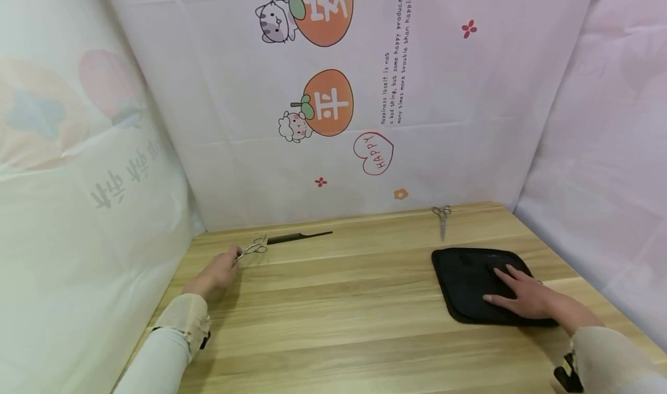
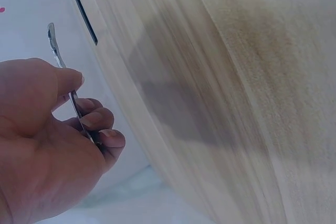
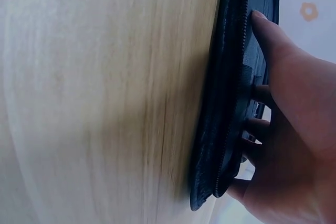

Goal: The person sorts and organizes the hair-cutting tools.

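Observation:
At the table's left side my left hand [image 1: 224,269] holds a pair of silver scissors [image 1: 253,248], its finger loops pointing toward the back right. In the left wrist view, the thumb and curled fingers pinch the scissors [image 2: 55,45] edge-on, the blade end hidden within the hand. A black zip case [image 1: 464,289] lies flat at the right. My right hand [image 1: 526,295] rests on its top with fingers spread. From the right wrist, the zipper shows along the side of the case [image 3: 231,103], with the fingertips touching its upper face.
A black tail comb [image 1: 292,238] lies near the back edge, just right of the held scissors. Another pair of scissors [image 1: 443,223] lies behind the case, blades toward me. Printed white cloth [image 1: 443,92] hangs at the back and both sides of the wooden table [image 1: 333,313].

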`<state>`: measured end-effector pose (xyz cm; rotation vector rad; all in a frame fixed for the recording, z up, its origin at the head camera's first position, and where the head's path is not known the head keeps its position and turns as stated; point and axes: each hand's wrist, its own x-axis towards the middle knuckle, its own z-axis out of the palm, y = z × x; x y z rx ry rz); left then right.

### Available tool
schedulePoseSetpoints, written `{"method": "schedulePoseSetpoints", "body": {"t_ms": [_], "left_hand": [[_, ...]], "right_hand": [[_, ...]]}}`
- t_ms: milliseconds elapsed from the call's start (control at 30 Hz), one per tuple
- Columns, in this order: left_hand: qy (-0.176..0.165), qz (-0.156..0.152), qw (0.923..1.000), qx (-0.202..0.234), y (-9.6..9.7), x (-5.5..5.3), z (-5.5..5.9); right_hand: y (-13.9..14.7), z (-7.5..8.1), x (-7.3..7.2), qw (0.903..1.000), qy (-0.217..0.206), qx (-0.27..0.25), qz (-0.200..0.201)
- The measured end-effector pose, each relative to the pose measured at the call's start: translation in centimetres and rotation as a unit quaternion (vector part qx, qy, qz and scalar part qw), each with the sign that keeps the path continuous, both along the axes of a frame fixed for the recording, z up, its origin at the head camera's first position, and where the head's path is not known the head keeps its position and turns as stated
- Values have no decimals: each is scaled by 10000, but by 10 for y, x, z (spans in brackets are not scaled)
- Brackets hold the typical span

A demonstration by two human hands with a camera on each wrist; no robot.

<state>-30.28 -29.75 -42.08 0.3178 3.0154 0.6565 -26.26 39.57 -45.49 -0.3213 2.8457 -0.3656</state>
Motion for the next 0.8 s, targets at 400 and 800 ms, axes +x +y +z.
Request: {"method": "schedulePoseSetpoints", "body": {"t_ms": [400, 800], "left_hand": [[56, -149, 9998, -82, 4, -2, -2], [221, -359, 9990, -120, 9, -1, -8]], "right_hand": [[-11, -1, 1, 9999, 92, 39, 35], [-27, 2, 5, 9999, -104, 11, 95]]}}
